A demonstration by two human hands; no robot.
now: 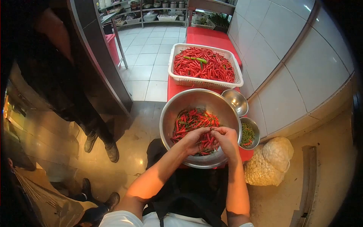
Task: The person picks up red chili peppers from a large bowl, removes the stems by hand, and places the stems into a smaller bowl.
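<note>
Both hands are over a large metal bowl (pixel 172 109) that holds red chilies with green stems (pixel 194 119). My left hand (pixel 195 141) is curled, palm up, with red chilies at its fingers. Close against it, my right hand (pixel 226 140) has its fingers pinched together; what they hold is too small to make out. Beyond the bowl stands a white basket (pixel 206 84) full of red chilies, with a green one on top. To the right are a small metal bowl (pixel 235 101) and another bowl (pixel 247 133) with green stems and some red bits.
The bowls and basket stand on a red surface (pixel 202 36) beside a tiled wall (pixel 283 90). A bulging pale sack (pixel 268 162) sits on the floor at right. Two other people are at left, one standing (pixel 72 87), one low down (pixel 49 196). Shelves (pixel 151 9) stand behind.
</note>
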